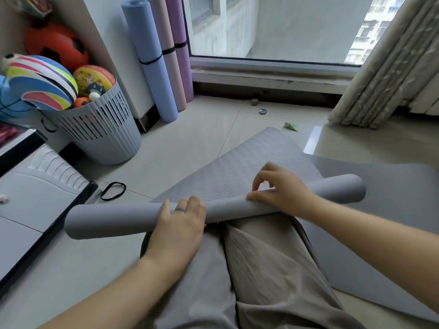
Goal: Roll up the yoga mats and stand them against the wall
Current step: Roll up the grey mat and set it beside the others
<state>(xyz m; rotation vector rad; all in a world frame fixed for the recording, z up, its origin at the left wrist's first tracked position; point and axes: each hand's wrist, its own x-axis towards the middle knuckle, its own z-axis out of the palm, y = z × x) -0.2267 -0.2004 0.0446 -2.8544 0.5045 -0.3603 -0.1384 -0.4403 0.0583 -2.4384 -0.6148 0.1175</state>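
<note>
Grey mat [114,217]: partly rolled; the roll lay across your knees and the flat end stretched over the floor toward the window. Your left hand [180,224]: fingers curved over the roll, gripping it. Your right hand [282,188]: fingers bent, tips pinching the roll's top. Blue mat [152,60], pink mat [169,55], purple mat [181,43]: rolled, banded, stood against the wall
</note>
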